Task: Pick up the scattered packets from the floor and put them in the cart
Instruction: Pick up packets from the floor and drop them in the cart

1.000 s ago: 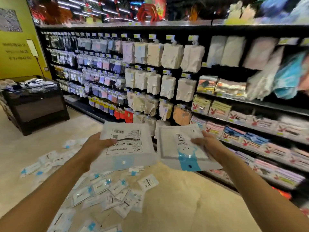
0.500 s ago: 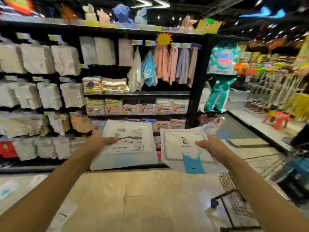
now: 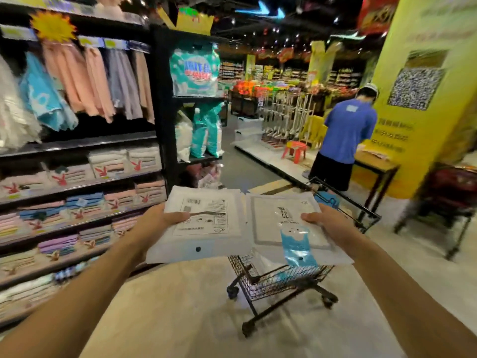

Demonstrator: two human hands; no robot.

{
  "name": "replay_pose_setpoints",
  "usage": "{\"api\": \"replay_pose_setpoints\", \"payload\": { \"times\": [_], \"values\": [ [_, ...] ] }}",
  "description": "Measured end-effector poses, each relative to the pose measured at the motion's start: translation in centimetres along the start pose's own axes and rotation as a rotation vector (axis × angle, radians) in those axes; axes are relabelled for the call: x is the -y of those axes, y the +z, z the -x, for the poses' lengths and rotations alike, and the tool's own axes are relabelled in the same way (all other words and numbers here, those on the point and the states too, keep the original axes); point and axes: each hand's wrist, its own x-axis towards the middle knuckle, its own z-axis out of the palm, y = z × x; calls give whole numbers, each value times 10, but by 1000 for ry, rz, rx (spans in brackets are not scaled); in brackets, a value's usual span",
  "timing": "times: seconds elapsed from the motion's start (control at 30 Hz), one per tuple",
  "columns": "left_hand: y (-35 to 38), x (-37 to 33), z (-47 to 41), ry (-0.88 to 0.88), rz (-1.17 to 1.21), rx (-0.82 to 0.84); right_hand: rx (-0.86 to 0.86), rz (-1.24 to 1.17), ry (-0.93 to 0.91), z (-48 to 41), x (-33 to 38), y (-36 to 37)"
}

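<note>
Two packets up, cart just ahead, drop not yet made.

My left hand [image 3: 154, 224] pinches the printed packet [image 3: 206, 226], thumb on top, fingers under it. My right hand [image 3: 329, 224] pinches the blue-marked packet [image 3: 281, 228] the same way. They are side by side in the air. The cart [image 3: 280, 282] stands at 5 o'clock, partly beneath the blue-marked one. Neither is in yet. I cannot tell what the basket holds or what is left on the floor.

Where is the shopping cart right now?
In the head view, the cart stands on the floor right of centre, partly hidden under the packet held by the right hand, with a person in blue beyond it.
</note>
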Motion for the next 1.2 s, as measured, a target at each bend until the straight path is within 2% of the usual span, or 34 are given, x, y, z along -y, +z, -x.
{"api": "replay_pose_setpoints", "payload": {
  "times": [0.3,0.6,0.87,1.03,1.2],
  "values": [
    [136,-11,-157,-17,153,169,-155,-3,88,-134,-26,-105],
    [214,-9,-312,-105,297,208,-155,-22,117,-280,-26,-160],
    [290,24,-409,-118,354,139,-2,-44,148,-412,-59,-201],
    [353,50,-445,-143,317,24,109,-31,169,-510,-97,-240],
    [413,95,-463,-242,280,-121,234,-19,230,-591,-151,-266]
  ]
}}
